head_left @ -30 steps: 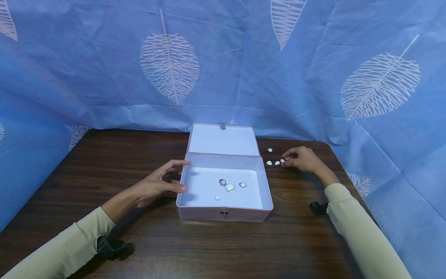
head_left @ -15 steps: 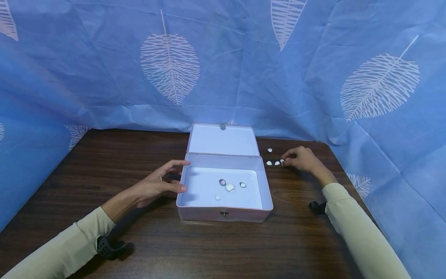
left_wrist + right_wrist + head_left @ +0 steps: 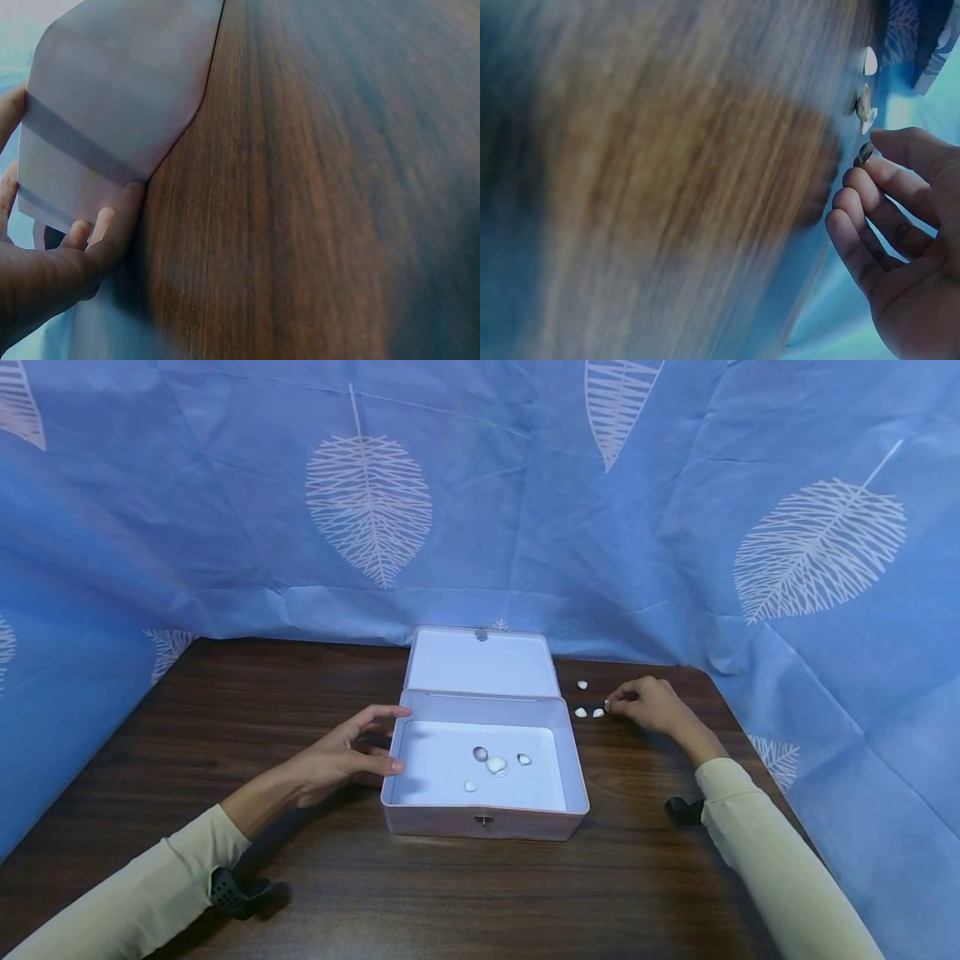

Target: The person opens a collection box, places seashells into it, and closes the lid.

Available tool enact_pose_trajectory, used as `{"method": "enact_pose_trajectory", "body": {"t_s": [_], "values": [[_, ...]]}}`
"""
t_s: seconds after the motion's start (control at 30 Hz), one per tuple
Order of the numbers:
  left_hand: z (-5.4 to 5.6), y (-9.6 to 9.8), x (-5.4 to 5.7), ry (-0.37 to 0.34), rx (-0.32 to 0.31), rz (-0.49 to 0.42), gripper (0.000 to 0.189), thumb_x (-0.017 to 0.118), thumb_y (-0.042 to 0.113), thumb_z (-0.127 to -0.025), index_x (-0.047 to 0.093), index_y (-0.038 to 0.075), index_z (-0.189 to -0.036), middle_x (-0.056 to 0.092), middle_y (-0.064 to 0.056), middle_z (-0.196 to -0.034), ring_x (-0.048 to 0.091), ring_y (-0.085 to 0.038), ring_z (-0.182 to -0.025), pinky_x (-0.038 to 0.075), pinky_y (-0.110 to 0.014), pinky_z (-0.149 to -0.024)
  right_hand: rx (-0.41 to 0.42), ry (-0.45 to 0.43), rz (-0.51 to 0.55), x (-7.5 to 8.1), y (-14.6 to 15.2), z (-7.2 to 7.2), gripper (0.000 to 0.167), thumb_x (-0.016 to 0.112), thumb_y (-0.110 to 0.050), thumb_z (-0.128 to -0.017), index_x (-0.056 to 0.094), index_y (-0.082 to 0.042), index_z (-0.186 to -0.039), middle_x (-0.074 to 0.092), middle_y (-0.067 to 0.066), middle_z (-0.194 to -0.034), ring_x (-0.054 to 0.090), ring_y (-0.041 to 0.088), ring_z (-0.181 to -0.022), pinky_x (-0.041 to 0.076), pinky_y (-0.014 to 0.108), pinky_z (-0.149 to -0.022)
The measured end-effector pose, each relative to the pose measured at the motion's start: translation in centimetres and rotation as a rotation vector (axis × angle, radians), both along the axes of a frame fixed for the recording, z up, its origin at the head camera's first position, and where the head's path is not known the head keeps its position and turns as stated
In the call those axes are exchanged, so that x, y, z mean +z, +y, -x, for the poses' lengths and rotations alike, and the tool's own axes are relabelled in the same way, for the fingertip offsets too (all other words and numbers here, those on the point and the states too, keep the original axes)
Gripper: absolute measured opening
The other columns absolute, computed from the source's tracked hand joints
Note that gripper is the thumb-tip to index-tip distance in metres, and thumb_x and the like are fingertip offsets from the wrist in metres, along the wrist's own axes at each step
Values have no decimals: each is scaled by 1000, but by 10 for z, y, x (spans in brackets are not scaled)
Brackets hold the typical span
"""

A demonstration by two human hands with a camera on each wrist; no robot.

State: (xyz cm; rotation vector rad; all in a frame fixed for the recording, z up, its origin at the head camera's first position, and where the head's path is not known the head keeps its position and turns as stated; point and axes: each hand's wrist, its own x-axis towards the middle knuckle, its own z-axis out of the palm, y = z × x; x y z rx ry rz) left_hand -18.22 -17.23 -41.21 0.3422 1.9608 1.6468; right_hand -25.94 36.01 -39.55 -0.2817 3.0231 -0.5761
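Note:
A small white seashell [image 3: 607,704] is pinched between the thumb and fingertips of my right hand [image 3: 652,706], low over the table's right side. The right wrist view shows this seashell [image 3: 865,153] edge-on at the fingertips. Just left of that hand, more white shells [image 3: 597,713] lie on the wood. My left hand [image 3: 341,757] rests against the left side of a pale metal box [image 3: 480,820], spread fingers and thumb touching its rim. In the left wrist view, fingers [image 3: 112,240] lie along the box's outer wall [image 3: 120,90]. Several shells [image 3: 496,766] lie inside.
The box's hinged lid [image 3: 482,662] leans back toward the blue leaf-patterned curtain [image 3: 525,527]. A dark wooden table [image 3: 315,877] carries everything, and the curtain hangs along its back and sides. Another shell [image 3: 582,684] sits behind the others, right of the lid.
My right fingertips have drawn the shell slightly away from its neighbour, and less of it shows now. The left hand and the box keep their places.

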Motion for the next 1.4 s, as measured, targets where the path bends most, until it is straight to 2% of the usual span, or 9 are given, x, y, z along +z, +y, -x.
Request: {"method": "enact_pose_trajectory", "body": {"t_s": [0.17, 0.33, 0.53, 0.63, 0.83, 1.07, 1.4], "values": [[1, 1, 0, 0, 0, 3, 89, 89, 22, -99, 40, 27, -173, 26, -21, -176, 33, -45, -159, 56, -53, -115, -14, 39, 0, 3, 1, -4, 26, 72, -23, -109, 87, -2, -117, 86, 17, -114, 73, 31, -102, 55, 48, -91], [0, 1, 0, -10, 6, 1, 89, 89, 22, -99, 40, 26, -173, 26, -22, -175, 35, -46, -157, 58, -51, -113, -11, 87, 31, 11, -3, -8, 28, 72, -26, -111, 87, -4, -117, 86, 18, -115, 74, 31, -103, 53, 42, -86], [1, 2, 0, -23, 9, 5, 89, 89, 23, -99, 39, 27, -173, 25, -21, -176, 34, -46, -158, 57, -53, -114, 8, 107, 43, 18, -9, -12, 29, 70, -29, -113, 87, -6, -120, 86, 18, -119, 66, 24, -91, 47, 37, -79], [2, 2, 0, -24, 8, 6, 89, 89, 24, -99, 40, 28, -173, 25, -21, -176, 35, -47, -158, 57, -54, -115, 12, 122, 49, 22, -13, -15, 32, 71, -35, -113, 87, -8, -120, 85, 16, -118, 65, 24, -90, 49, 39, -80], [1, 1, 0, -22, 9, 3, 89, 89, 23, -99, 39, 27, -173, 25, -22, -176, 37, -47, -156, 58, -53, -114, 24, 150, 69, 34, -30, -23, 38, 72, -43, -111, 87, -10, -122, 85, 14, -121, 73, 31, -102, 55, 50, -90], [0, 1, 1, -10, 3, 3, 89, 88, 23, -100, 39, 27, -173, 24, -22, -176, 35, -47, -158, 56, -55, -116, 84, 191, 139, 49, -55, -38, 35, 75, -41, -110, 87, -11, -122, 84, 13, -122, 74, 29, -104, 56, 47, -90], [0, 2, 2, -31, 10, 15, 89, 88, 24, -99, 39, 28, -173, 24, -20, -177, 35, -47, -157, 56, -55, -117, 184, 236, 205, 54, -90, -54, 21, 80, -30, -107, 88, -13, -116, 83, 5, -110, 76, 21, -99, 62, 41, -87]]}}
